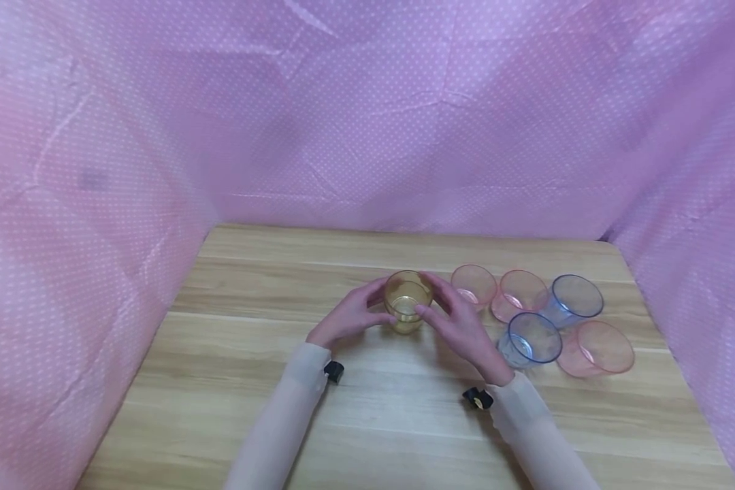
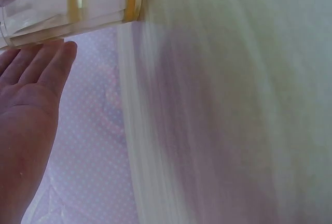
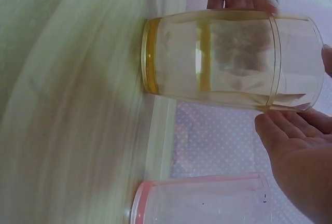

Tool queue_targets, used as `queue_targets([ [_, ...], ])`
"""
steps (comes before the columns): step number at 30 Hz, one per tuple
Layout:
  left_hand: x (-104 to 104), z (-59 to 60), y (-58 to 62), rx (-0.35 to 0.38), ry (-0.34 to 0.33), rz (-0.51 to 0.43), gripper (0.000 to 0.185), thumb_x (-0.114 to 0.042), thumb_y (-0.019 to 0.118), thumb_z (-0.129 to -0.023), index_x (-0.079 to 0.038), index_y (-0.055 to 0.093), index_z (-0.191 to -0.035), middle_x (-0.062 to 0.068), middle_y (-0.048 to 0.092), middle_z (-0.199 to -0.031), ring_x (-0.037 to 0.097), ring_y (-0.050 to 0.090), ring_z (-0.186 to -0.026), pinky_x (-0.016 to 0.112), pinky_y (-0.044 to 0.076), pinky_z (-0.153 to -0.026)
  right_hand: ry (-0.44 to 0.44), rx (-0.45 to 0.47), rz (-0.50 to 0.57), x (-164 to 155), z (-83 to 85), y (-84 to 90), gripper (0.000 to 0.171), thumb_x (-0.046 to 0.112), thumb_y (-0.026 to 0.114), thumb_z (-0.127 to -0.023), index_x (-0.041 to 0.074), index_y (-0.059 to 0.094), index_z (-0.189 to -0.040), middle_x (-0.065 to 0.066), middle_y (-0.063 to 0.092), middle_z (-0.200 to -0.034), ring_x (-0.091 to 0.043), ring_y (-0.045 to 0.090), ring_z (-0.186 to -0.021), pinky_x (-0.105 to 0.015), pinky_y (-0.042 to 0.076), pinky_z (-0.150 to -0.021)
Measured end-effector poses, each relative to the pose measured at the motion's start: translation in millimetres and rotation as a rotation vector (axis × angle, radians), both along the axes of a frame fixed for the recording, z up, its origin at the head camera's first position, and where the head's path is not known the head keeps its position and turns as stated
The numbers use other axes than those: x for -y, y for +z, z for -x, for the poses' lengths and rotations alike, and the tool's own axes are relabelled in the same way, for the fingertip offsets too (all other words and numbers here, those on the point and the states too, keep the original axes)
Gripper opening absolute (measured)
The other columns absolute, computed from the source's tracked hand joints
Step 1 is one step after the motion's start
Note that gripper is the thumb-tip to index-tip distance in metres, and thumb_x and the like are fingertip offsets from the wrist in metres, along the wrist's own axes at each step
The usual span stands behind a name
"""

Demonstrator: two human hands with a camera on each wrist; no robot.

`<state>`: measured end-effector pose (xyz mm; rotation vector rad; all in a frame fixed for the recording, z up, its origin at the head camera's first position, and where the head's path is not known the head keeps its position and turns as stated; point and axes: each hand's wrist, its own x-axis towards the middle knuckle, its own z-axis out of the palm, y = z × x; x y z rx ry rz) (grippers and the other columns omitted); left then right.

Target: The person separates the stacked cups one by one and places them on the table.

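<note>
A clear amber cup point(image 1: 407, 299) stands upright, close over the wooden table. In the right wrist view two base rings and two rim lines show, so it appears to be a pair of nested amber cups point(image 3: 236, 58). My left hand point(image 1: 354, 314) holds the pair from the left, fingers behind and thumb at the front. From the right, my right hand point(image 1: 459, 323) grips it near the rim, its thumb across the front. The left wrist view catches only part of the amber wall point(image 2: 104, 1) above the left fingers point(image 2: 49, 68).
Right of my hands stand several clear tumblers: a pink cup point(image 1: 474, 294), a second pink cup point(image 1: 514, 309), a blue cup point(image 1: 572, 303), another blue cup point(image 1: 529, 347) and a pink cup point(image 1: 594, 354). Pink dotted cloth point(image 1: 404, 136) surrounds the wooden table point(image 1: 251, 381).
</note>
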<state>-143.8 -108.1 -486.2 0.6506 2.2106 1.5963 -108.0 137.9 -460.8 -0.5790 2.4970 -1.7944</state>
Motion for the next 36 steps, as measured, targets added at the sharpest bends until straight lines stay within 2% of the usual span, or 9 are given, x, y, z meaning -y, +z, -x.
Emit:
queue_targets([
  [3, 0.7, 0.2, -0.5, 0.013, -0.003, -0.012, 0.082, -0.018, 0.084, -0.089, -0.016, 0.041, -0.159, 0.003, 0.047, -0.159, 0.024, 0.049, -0.142, 0.038, 0.04, -0.119, 0.022, 0.033, -0.003, 0.5, 1.9, 0.4, 0.065, 0.009, 0.071, -0.099, -0.002, 0.04, -0.155, -0.02, 0.045, -0.157, -0.038, 0.043, -0.145, -0.045, 0.035, -0.121],
  [5, 0.5, 0.5, -0.6, 0.012, -0.016, -0.028, 0.081, -0.016, 0.083, -0.09, -0.015, 0.041, -0.159, 0.003, 0.047, -0.159, 0.024, 0.049, -0.142, 0.036, 0.041, -0.119, 0.033, 0.07, -0.014, 0.7, 2.8, 1.0, 0.072, 0.016, 0.074, -0.098, 0.001, 0.037, -0.157, -0.017, 0.043, -0.159, -0.037, 0.04, -0.147, -0.048, 0.033, -0.123],
  [9, -1.1, 1.9, -0.2, -0.01, -0.034, -0.047, 0.08, -0.011, 0.082, -0.09, -0.013, 0.041, -0.159, 0.005, 0.048, -0.158, 0.024, 0.05, -0.141, 0.033, 0.043, -0.117, 0.04, 0.132, -0.077, 1.7, 3.5, 2.2, 0.093, 0.029, 0.085, -0.089, 0.009, 0.031, -0.162, -0.015, 0.039, -0.162, -0.038, 0.036, -0.149, -0.054, 0.031, -0.123],
  [12, -2.3, 3.4, 0.2, -0.025, -0.035, -0.034, 0.08, -0.011, 0.083, -0.09, -0.012, 0.042, -0.159, 0.005, 0.047, -0.158, 0.023, 0.051, -0.141, 0.031, 0.043, -0.116, 0.028, 0.129, -0.126, 2.3, 5.2, 1.6, 0.101, 0.029, 0.091, -0.082, 0.011, 0.031, -0.162, -0.015, 0.04, -0.161, -0.04, 0.038, -0.147, -0.058, 0.034, -0.121],
  [17, -3.3, 5.6, -0.8, -0.007, -0.039, 0.005, 0.083, -0.017, 0.083, -0.09, -0.017, 0.039, -0.16, 0.003, 0.048, -0.158, 0.021, 0.049, -0.141, 0.031, 0.041, -0.117, 0.034, 0.1, -0.136, 1.8, 9.4, 0.7, 0.098, 0.028, 0.092, -0.081, 0.011, 0.034, -0.158, -0.013, 0.043, -0.159, -0.037, 0.041, -0.146, -0.058, 0.036, -0.119],
  [23, -2.1, 6.8, -3.0, 0.033, -0.06, 0.0, 0.084, -0.021, 0.081, -0.092, -0.021, 0.035, -0.162, 0.004, 0.051, -0.155, 0.023, 0.049, -0.142, 0.036, 0.04, -0.119, 0.064, 0.094, -0.109, 2.6, 13.6, 1.7, 0.094, 0.027, 0.09, -0.083, 0.006, 0.034, -0.155, -0.011, 0.047, -0.157, -0.033, 0.043, -0.145, -0.055, 0.035, -0.121],
  [26, -1.8, 7.4, -4.5, 0.026, -0.063, -0.008, 0.084, -0.02, 0.081, -0.092, -0.02, 0.035, -0.162, 0.004, 0.05, -0.156, 0.022, 0.048, -0.142, 0.036, 0.039, -0.12, 0.075, 0.077, -0.103, 2.8, 14.8, 1.0, 0.096, 0.025, 0.09, -0.083, 0.002, 0.032, -0.156, -0.013, 0.049, -0.156, -0.034, 0.044, -0.144, -0.055, 0.035, -0.121],
  [36, -3.1, 5.4, -6.4, -0.028, -0.069, -0.021, 0.08, -0.016, 0.078, -0.094, -0.02, 0.036, -0.162, 0.0, 0.047, -0.159, 0.018, 0.047, -0.143, 0.031, 0.039, -0.119, 0.061, 0.028, -0.063, 4.3, 17.2, -7.6, 0.091, 0.015, 0.091, -0.082, 0.004, 0.038, -0.155, -0.014, 0.053, -0.152, -0.031, 0.047, -0.143, -0.05, 0.037, -0.121],
])
